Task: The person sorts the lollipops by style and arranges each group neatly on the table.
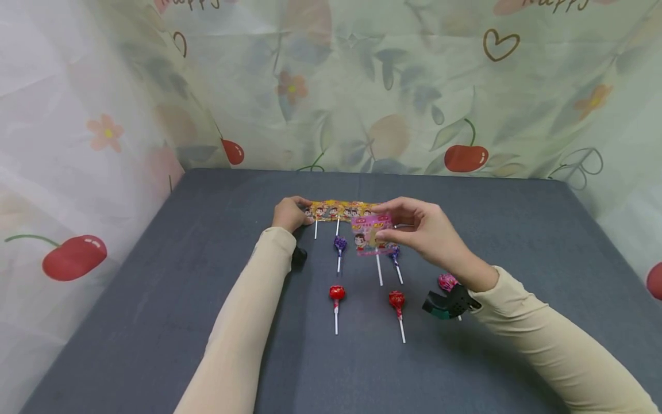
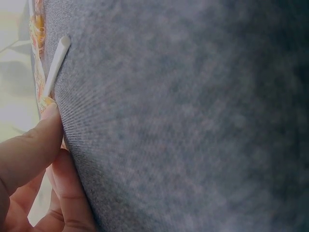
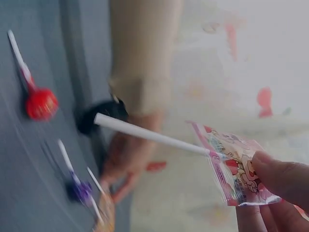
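A grey, woven-textured tabletop is extending to a floral curtain, its far edge running behind the yellow packet row and open surface spreading left of it. The left hand is pinching the row's left end, thumb against finger. Before the row's right end, the right hand is pinching a raised, glossy pink packet, its white stick jutting out. Purple lollipops and round red lollipops are lying in front of the row.
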`<action>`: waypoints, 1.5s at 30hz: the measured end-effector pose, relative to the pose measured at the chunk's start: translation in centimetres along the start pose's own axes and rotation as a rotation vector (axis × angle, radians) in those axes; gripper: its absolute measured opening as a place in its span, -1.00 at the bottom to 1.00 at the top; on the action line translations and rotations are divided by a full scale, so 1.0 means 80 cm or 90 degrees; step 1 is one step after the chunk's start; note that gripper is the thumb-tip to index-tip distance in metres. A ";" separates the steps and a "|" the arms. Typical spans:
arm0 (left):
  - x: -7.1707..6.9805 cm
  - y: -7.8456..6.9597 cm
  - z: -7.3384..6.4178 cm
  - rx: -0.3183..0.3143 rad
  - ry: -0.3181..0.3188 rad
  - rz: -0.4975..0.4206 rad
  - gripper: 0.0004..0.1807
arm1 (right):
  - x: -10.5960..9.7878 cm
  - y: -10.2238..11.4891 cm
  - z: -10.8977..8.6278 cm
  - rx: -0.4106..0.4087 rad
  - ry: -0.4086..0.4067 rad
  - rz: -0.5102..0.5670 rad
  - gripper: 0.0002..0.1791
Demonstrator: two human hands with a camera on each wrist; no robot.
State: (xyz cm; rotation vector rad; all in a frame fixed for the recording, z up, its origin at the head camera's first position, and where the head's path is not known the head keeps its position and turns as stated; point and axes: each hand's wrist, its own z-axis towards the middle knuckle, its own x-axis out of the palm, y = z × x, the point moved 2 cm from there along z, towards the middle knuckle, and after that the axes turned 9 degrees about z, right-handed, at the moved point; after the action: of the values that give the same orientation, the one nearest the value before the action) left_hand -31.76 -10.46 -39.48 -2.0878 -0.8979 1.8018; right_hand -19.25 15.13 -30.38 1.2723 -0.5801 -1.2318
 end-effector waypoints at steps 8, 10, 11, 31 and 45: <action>0.002 0.002 0.002 -0.005 0.003 -0.008 -0.51 | -0.055 -0.008 0.005 -0.004 -0.120 -0.027 -0.58; 0.002 0.002 0.001 -0.006 0.004 -0.012 -0.51 | -0.068 -0.011 0.006 0.001 -0.147 -0.042 -0.58; 0.002 0.002 0.001 -0.006 0.004 -0.012 -0.51 | -0.074 -0.014 0.006 0.004 -0.159 -0.051 -0.58; -0.002 -0.001 0.000 0.003 0.001 -0.002 -0.51 | -0.167 -0.128 0.024 0.186 -0.251 -0.117 -0.49; -0.001 0.002 0.002 0.013 0.007 -0.006 -0.50 | -0.187 -0.182 0.043 0.353 -0.137 -0.163 -0.52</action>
State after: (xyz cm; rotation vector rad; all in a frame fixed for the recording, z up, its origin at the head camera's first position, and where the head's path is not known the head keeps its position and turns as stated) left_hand -31.85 -10.65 -39.49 -2.0763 -0.8816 1.7857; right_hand -32.16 29.74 -38.59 1.7259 -0.9854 -1.4910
